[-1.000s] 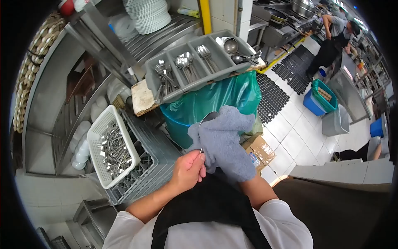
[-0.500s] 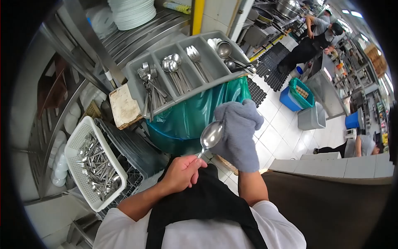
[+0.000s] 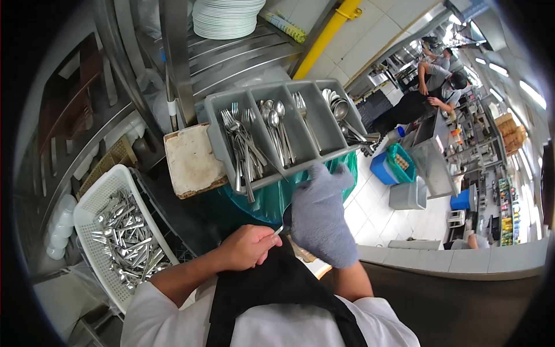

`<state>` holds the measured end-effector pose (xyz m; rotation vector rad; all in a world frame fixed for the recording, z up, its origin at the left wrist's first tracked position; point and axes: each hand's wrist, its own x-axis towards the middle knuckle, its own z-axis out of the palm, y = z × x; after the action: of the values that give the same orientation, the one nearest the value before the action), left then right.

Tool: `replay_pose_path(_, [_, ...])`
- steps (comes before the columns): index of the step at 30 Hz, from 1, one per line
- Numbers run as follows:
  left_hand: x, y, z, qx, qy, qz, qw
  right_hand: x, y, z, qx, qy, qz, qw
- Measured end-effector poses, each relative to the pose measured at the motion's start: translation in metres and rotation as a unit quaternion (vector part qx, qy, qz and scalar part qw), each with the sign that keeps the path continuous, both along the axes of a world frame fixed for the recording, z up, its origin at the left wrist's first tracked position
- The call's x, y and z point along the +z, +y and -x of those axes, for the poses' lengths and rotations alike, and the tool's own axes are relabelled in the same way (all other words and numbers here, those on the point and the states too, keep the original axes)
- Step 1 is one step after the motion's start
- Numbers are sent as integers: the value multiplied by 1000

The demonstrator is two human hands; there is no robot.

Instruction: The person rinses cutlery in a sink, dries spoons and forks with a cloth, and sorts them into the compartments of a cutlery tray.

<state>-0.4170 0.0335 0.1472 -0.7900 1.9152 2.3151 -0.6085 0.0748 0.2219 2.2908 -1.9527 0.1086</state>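
My left hand (image 3: 250, 247) is closed on the handle of a spoon (image 3: 278, 230), whose bowl is mostly hidden by the cloth. A grey-blue cloth (image 3: 325, 214) covers my right hand, and its folds touch the spoon. Just beyond my hands, a grey cutlery tray (image 3: 266, 177) has compartments with forks (image 3: 247, 144), spoons (image 3: 278, 130), larger forks (image 3: 305, 115) and ladles (image 3: 341, 111). To the left, a white basket (image 3: 87, 215) is full of mixed cutlery (image 3: 128, 240).
Stacked white plates (image 3: 225, 20) sit on a metal rack. A stained board (image 3: 193, 161) lies left of the tray, above a green-lined bin (image 3: 263, 208). A yellow pipe (image 3: 326, 37) rises behind. Farther right are a co-worker (image 3: 430, 92), a blue bin (image 3: 381, 169) and a grey bin (image 3: 408, 195).
The view has turned and shifted. The spoon's bowl, bare half a second ago, is now covered by the cloth. The cloth-covered hand has come closer to my left hand.
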Motion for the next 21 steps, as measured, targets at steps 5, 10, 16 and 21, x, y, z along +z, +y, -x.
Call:
replay_pose_path(5, [-8,-2,6,49,59,72,994,-26,6,-15,-215,-312,59,924])
replay_pose_path(10, [1,-6,15,139,99,112,979,-36,12,-19,-89,-439,-4,894])
replay_pose_path(16, [-5,3,31,138,98,125,978,-21,5,-1,-59,-265,-64,960])
replay_pose_path(21, [-4,7,34,89,96,154,979,-19,-10,36,-59,-356,43,932])
